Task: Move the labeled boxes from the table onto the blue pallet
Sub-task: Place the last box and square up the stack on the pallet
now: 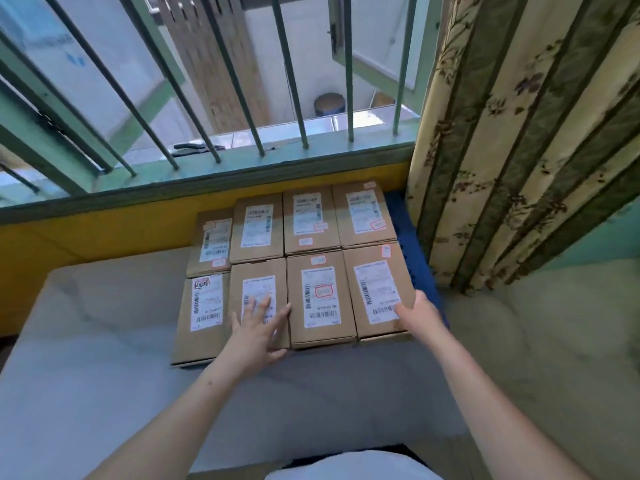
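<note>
Reaching across the pale grey table [104, 375], a person's left hand [258, 332] lay flat, fingers spread, on one brown cardboard labelled box [259, 299], while the right hand [417, 315] cupped the near right box [377, 289]. Eight boxes sat in two rows over a blue pallet [420, 271] edge; a careless shove could skew them.

Home rm: curtain [512, 140], barred window [221, 81].
</note>
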